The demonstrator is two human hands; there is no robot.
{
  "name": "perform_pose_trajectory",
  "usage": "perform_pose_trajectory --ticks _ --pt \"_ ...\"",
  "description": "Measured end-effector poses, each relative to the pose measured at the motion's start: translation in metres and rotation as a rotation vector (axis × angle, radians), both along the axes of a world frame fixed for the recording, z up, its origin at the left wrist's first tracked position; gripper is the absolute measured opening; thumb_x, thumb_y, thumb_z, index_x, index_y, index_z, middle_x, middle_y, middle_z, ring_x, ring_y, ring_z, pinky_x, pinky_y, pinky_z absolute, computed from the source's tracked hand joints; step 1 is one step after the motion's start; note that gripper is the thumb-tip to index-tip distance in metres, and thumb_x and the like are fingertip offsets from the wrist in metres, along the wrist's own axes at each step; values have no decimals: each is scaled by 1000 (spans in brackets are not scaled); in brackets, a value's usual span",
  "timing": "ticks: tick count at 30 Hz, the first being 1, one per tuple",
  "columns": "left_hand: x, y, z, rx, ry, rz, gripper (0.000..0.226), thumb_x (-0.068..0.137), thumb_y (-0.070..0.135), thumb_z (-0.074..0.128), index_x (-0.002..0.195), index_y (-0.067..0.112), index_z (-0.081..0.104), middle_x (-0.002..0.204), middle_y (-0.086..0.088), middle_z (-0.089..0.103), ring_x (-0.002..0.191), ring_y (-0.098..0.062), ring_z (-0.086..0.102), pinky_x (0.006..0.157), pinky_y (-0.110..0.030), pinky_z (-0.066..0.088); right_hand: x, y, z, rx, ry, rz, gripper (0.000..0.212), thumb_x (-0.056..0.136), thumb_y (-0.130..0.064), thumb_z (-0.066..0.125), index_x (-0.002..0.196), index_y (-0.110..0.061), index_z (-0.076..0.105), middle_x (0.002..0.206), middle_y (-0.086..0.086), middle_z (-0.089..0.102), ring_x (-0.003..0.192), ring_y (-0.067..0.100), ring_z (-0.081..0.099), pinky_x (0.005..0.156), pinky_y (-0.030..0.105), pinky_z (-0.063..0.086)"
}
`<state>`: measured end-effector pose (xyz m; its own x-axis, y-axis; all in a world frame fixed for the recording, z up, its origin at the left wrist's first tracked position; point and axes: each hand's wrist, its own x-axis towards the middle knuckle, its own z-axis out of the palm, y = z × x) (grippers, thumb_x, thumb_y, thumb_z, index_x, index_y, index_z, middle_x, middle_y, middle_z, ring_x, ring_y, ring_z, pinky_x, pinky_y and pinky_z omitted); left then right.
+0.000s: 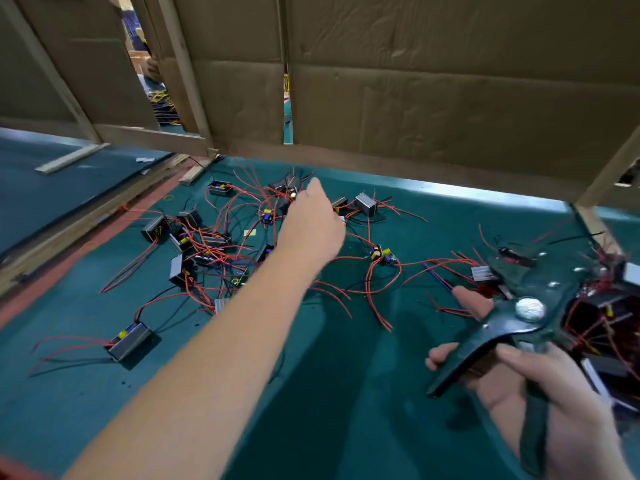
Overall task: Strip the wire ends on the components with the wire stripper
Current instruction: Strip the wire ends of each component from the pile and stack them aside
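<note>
Left hand [311,223] reaches components [292,194] upper centre, grip hidden; right hand [554,393] grips wire stripper [530,308] lower right. Best lift one by its body, slowly, so nothing snags.

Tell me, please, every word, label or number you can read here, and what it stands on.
No text can be read anywhere in this view.
Components: any markings are too small and blurred to read.
Small yellow sticker on the green mat: too small to read.
Wire stripper: no visible print.
Cardboard panels: no visible print.
</note>
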<state>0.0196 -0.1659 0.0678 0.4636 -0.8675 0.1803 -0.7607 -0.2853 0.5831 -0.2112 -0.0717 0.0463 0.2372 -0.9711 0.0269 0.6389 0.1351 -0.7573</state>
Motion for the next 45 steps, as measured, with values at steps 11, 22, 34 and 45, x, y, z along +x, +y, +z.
perform_pose_trajectory --ticks 11,22,34,45 --pt "97 -46 -17 311 -242 117 22 93 16 60 107 -1 64 111 -22 65 99 -37 60 81 -40 48 -13 -3 -16 20 166 291 62 62 -6 59 124 0 58 93 38 64 74 52 62 67 57 53" --pt "74 -5 23 -411 248 -94 15 90 11 65 95 25 69 85 9 68 72 1 62 71 -14 49 -11 -9 -13 79 85 296 58 63 -2 50 121 4 59 103 38 62 70 53 61 62 56 53" --pt "-46 77 -7 -621 537 -467 18 76 2 69 82 19 74 79 7 71 73 -2 65 69 -12 46 -15 -10 3 70 -149 405 90 48 -24 88 127 4 55 132 28 53 71 44 63 70 54 55" --pt "-74 93 -37 -376 811 -513 30 69 28 74 85 37 51 80 2 74 84 -11 71 73 -25 54 -13 -11 -1 39 -42 391 86 58 -27 83 134 -2 51 96 26 63 76 43 61 78 54 51"
